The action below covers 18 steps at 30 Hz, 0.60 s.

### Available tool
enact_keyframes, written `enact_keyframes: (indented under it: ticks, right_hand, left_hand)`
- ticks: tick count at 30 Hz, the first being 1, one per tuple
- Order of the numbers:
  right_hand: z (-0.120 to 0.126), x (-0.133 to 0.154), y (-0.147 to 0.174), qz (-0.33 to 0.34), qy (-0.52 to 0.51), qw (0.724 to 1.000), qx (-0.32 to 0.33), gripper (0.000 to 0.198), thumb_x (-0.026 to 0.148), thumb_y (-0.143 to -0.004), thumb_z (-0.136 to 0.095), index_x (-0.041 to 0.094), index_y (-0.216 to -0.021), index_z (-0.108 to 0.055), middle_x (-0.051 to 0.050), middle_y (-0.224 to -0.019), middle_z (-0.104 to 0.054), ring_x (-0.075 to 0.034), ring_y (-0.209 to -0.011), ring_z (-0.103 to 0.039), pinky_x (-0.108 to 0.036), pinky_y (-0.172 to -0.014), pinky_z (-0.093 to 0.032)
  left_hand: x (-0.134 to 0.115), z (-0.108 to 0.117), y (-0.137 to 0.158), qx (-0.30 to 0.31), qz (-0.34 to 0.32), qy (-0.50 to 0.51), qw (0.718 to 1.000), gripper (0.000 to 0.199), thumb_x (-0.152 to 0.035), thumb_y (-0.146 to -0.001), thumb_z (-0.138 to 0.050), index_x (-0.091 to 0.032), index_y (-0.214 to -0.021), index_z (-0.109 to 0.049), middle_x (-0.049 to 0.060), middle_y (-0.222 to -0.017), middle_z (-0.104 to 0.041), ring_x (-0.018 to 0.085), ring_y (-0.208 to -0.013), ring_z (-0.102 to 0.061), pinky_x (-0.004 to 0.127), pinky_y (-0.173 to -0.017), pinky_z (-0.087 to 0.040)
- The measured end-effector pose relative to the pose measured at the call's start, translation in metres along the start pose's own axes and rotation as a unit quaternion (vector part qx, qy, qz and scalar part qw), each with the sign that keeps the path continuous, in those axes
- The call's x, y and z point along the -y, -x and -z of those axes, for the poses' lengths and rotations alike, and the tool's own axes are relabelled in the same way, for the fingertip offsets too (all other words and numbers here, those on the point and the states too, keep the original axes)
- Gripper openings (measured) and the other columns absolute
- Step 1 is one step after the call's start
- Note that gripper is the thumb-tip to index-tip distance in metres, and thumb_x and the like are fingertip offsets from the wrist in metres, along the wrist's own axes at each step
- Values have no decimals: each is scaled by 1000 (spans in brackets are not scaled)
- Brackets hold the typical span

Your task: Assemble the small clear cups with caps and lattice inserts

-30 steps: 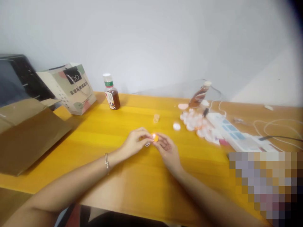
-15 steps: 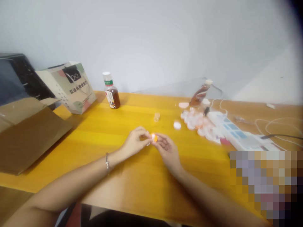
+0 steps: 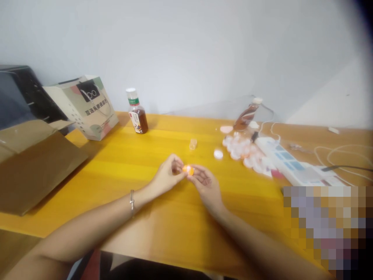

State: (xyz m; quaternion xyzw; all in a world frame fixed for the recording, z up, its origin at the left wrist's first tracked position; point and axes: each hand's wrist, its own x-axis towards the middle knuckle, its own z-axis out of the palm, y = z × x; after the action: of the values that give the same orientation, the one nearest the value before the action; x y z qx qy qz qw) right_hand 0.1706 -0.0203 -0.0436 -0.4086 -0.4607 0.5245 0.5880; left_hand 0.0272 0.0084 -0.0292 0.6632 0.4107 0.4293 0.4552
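Over the middle of the wooden table, a small round orange-and-white piece (image 3: 188,170) is pinched between my two hands; its kind is too blurred to tell. My right hand (image 3: 206,186) grips its right side with thumb and fingertips. My left hand (image 3: 169,173), with a bracelet at the wrist, closes on its left side, thumb below and fingertips curled above. Beyond the hands lie a small clear, pale-orange piece (image 3: 193,144) and a round white piece (image 3: 218,154). To the right sits a cluster of white and pinkish round pieces (image 3: 244,149).
An open cardboard box (image 3: 43,167) and a paper bag (image 3: 87,109) stand on the left. A bottle of dark drink (image 3: 138,116) is upright at the back; another bottle (image 3: 246,116) leans at the right. A white power strip (image 3: 288,161) and cables lie on the right.
My left fingers have shifted up slightly, and more of the orange piece shows between the hands. A white ring-like bit below my left fingertips is no longer visible. My right hand stays put.
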Motion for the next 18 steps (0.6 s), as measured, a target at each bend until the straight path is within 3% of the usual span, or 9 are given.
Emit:
enact_keyframes:
  ticks: [6, 18]
  right_hand:
    - [0, 2, 2, -4, 14, 1000, -5, 25, 21, -66, -66, 22, -90, -60, -1, -85, -67, -16, -80, -63, -34, -82, -50]
    - [-2, 8, 2, -12, 19, 1000, 11, 27, 22, -63, -70, 22, -88, -59, 0, -82, -67, -12, -74, -63, -29, -77, -50]
  left_hand:
    - [0, -1, -2, 20, 14, 87, 996, 28, -21, -72, -62, -17, -82, -37, -3, -72, -51, 7, -63, -53, 21, -63, -44]
    - [-1, 5, -2, 42, 43, 126, 990, 31, -21, -68, -67, -16, -81, -39, -4, -70, -53, 6, -62, -53, 20, -62, -43]
